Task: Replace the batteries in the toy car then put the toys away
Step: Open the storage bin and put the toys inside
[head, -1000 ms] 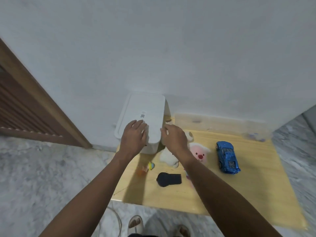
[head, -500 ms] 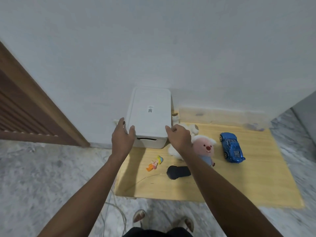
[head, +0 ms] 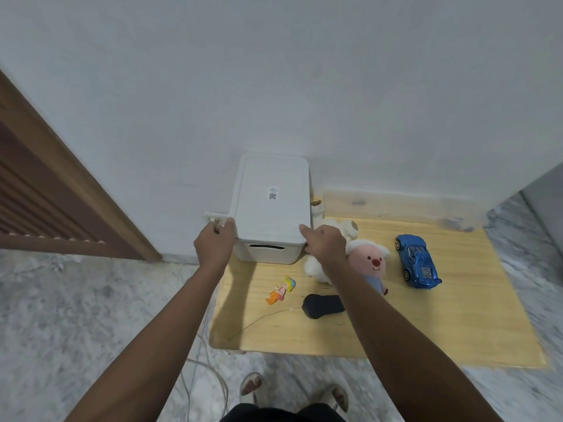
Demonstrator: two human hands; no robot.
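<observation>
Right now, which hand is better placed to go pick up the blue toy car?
Right. The right hand is at the white box's near right corner, on the same side as the blue car; the left hand is across the box.

Bare forearms (head: 170, 324) without sleeves, dark clothing (head: 283, 415) below, and pale open sandals (head: 251, 388) on both feet.

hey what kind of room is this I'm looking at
Probably a room in a home, maybe a play corner: a low wooden table against a white wall, toys like a blue toy car, a marble-pattern floor, a wooden door.
</observation>
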